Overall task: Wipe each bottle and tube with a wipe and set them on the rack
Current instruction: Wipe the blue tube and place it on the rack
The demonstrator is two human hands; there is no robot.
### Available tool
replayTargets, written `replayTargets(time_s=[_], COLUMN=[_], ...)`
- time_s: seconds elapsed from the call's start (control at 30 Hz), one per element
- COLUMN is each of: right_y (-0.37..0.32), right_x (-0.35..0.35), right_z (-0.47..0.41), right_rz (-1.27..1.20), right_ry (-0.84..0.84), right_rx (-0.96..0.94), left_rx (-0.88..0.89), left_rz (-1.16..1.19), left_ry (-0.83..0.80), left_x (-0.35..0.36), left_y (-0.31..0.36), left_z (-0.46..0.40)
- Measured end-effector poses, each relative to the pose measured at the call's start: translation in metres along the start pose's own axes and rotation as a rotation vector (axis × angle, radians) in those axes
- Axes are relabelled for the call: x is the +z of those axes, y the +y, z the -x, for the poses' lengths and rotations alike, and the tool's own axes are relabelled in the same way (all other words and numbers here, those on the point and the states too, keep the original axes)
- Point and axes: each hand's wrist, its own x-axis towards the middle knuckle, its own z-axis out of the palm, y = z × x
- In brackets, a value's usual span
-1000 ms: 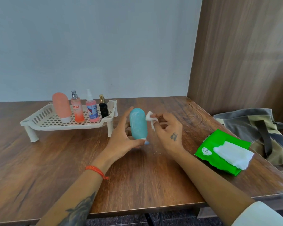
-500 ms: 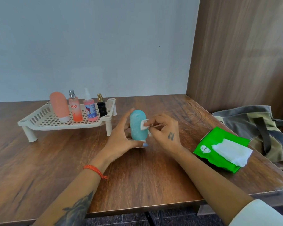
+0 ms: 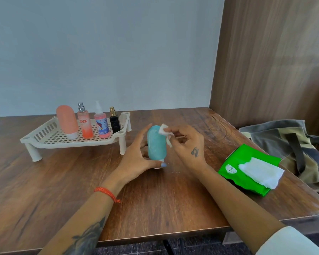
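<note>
A teal tube [image 3: 156, 144] stands cap-down on the wooden table [image 3: 155, 199] in the middle. My left hand [image 3: 136, 159] holds it, thumb at the white cap and fingers behind. My right hand [image 3: 187, 144] pinches a small white wipe [image 3: 164, 131] against the tube's upper right side. The cream rack [image 3: 50, 137] at the left carries an orange tube [image 3: 67, 121], a peach spray bottle [image 3: 84, 124], a pink spray bottle [image 3: 101, 124] and a small black bottle [image 3: 114, 123].
A green wipe pack [image 3: 247, 168] with a white wipe [image 3: 261, 172] sticking out lies at the right. A grey-olive bag [image 3: 291, 144] sits beyond the table's right edge. A wood panel wall stands at the right, a pale wall behind.
My right hand brought the wipe onto the tube's side, then slid it up toward the tube's top. My left hand has kept hold of the tube.
</note>
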Motion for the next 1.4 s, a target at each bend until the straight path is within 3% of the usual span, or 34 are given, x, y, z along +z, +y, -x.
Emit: replayTargets(time_s=[0.27,0.63,0.7,0.83,0.9,1.07,1.4], right_y=[0.009,-0.007,-0.007,-0.001,0.003,0.009,0.0], right_x=[0.002,-0.01,-0.01,-0.002,0.002,0.005,-0.003], right_z=[-0.001,0.003,0.003,-0.001,-0.004,-0.001,0.007], right_rz=[0.076,0.003,0.008,0.088,0.125,0.153,-0.009], right_ry=[-0.015,-0.467,-0.405,0.012,0.062,-0.025,-0.307], right_rx=[-0.098,0.12,0.081,-0.106,-0.154,-0.243,-0.105], left_rx=[0.009,0.014,0.01,0.019,0.029,0.042,0.036], left_rz=[-0.009,-0.008,-0.015,-0.077,-0.116,-0.123,-0.095], left_ry=[-0.003,-0.013,-0.019,-0.014,-0.01,-0.017,-0.016], left_x=[0.001,0.002,0.001,0.002,0.004,0.004,0.002], left_y=[-0.002,-0.003,-0.003,0.0,0.001,0.001,-0.001], left_z=[0.0,0.0,0.0,0.002,0.003,0.001,0.001])
